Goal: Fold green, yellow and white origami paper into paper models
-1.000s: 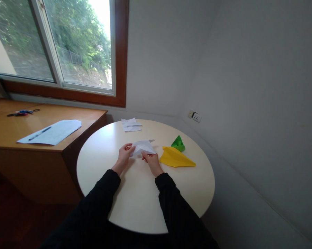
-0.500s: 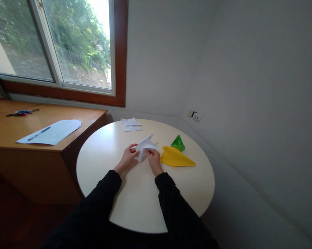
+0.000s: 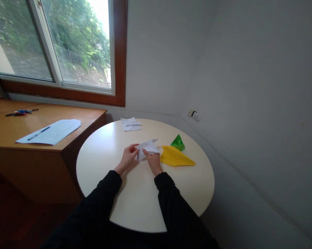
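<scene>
A folded white sheet of paper (image 3: pixel 148 146) is held between my two hands, above the middle of the round table. My left hand (image 3: pixel 129 156) pinches its left edge between thumb and fingers. On the right side my right hand (image 3: pixel 154 161) grips it, thumb on top and the fingers hidden beneath the paper. Close to my right hand lies a yellow folded paper plane (image 3: pixel 176 157). Just behind the plane sits a small green folded paper piece (image 3: pixel 178 142).
White paper pieces (image 3: pixel 130 124) lie at the far edge of the round table (image 3: pixel 99 173). On the wooden desk (image 3: pixel 90 117) to the left are a paper sheet (image 3: pixel 62 129) with a pen (image 3: pixel 38 133) on it and scissors (image 3: pixel 19 112). Walls stand behind and to the right.
The white paper has tilted flatter, its raised points now lower. My right thumb has moved from the paper's near edge onto its top face. My left hand has stayed put.
</scene>
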`<state>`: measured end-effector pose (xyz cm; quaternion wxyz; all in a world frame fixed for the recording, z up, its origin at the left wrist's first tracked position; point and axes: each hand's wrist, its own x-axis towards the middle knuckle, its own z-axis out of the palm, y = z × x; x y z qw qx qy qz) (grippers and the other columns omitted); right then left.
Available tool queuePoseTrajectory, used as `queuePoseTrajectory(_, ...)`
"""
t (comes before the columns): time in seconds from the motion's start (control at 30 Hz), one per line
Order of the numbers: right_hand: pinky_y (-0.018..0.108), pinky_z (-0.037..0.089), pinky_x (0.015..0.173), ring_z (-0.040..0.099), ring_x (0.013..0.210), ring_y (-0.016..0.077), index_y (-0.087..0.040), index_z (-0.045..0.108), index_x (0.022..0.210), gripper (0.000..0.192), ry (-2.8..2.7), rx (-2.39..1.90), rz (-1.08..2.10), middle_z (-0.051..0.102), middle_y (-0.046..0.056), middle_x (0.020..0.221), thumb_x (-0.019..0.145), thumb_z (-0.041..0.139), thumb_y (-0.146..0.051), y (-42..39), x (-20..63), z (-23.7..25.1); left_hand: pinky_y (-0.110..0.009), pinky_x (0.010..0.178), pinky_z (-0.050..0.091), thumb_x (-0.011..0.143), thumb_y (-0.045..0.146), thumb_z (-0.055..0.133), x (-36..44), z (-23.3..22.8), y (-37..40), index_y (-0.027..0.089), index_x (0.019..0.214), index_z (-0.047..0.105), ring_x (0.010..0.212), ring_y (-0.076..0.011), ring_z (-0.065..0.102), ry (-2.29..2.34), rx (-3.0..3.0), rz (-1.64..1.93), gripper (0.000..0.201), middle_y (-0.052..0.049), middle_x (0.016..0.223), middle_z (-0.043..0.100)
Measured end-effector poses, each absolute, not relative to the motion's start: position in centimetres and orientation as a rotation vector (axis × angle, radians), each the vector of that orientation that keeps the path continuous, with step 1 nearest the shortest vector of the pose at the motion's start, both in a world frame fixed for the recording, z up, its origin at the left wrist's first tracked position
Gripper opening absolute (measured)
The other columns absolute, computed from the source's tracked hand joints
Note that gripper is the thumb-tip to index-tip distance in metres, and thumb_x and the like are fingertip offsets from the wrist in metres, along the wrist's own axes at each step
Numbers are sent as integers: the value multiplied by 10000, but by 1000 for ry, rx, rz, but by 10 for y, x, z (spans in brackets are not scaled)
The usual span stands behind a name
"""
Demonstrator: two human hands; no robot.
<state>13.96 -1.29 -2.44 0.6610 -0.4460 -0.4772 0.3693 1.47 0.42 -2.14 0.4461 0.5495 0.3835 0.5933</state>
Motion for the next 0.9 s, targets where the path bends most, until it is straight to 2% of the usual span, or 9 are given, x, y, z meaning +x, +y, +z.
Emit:
queuePoseTrajectory(0.1, 338, 512, 780, 643, 897, 231, -153, 651, 906, 328, -1036, -971, 893, 693, 99, 999, 649, 672, -355, -13, 139, -24, -285, 626, 465, 614, 262, 682, 15, -21, 3, 137, 884, 689, 621, -154, 582, 962, 1386, 1489, 298, -22, 647, 649)
queuePoseTrajectory(0.2, 345, 500, 825, 624, 963, 230, -148, 645, 960, 348, -1006, -940, 933, 679, 94, 1052, 687, 632, -364, -12, 138, -26, -302, 656, 474, 616, 275, 681, 16, -20, 4, 138, 860, 700, 656, -168, 597, 956, 1391, 1496, 281, -50, 708, 685)
queuePoseTrajectory(0.33, 354, 502, 826, 621, 980, 230, -163, 652, 987, 372, -1018, -897, 1037, 681, 65, 1055, 681, 647, -375, -11, 138, -29, -321, 702, 478, 615, 281, 680, 15, -21, 5, 133, 832, 700, 725, -189, 620, 945, 1347, 1515, 263, -77, 797, 711)
queuePoseTrajectory(0.43, 356, 507, 812, 632, 960, 232, -178, 669, 954, 338, -1033, -881, 1111, 695, 51, 1016, 664, 660, -352, -10, 139, -32, -328, 710, 474, 615, 280, 680, 15, -21, 5, 131, 794, 697, 719, -185, 615, 942, 1293, 1537, 233, -74, 780, 709)
queuePoseTrajectory(0.53, 351, 505, 819, 632, 962, 229, -183, 675, 929, 300, -1051, -890, 1095, 699, 51, 1006, 671, 642, -332, -9, 140, -32, -328, 707, 467, 600, 277, 697, 15, -21, 5, 132, 752, 692, 696, -177, 603, 940, 1239, 1551, 210, -62, 736, 698)
queuePoseTrajectory(0.7, 351, 501, 817, 616, 970, 222, -176, 639, 996, 336, -1086, -969, 928, 681, 60, 1028, 724, 596, -368, -11, 140, -29, -298, 698, 448, 595, 262, 721, 14, -20, 5, 135, 732, 685, 691, -157, 574, 958, 1157, 1546, 190, -50, 725, 677)
queuePoseTrajectory(0.8, 368, 477, 847, 595, 952, 217, -177, 633, 991, 320, -1118, -1033, 776, 657, 68, 1019, 746, 587, -376, -15, 141, -27, -283, 667, 446, 617, 302, 722, 12, -19, 5, 130, 817, 673, 652, -136, 563, 954, 1089, 1497, 268, -64, 775, 674)
queuePoseTrajectory(0.9, 371, 446, 888, 549, 984, 215, -198, 656, 961, 244, -1236, -1044, 622, 616, 72, 1040, 750, 600, -307, -19, 144, -28, -307, 657, 473, 702, 415, 654, 11, -15, 3, 143, 1013, 614, 657, -153, 604, 872, 1010, 1384, 416, -98, 864, 675)
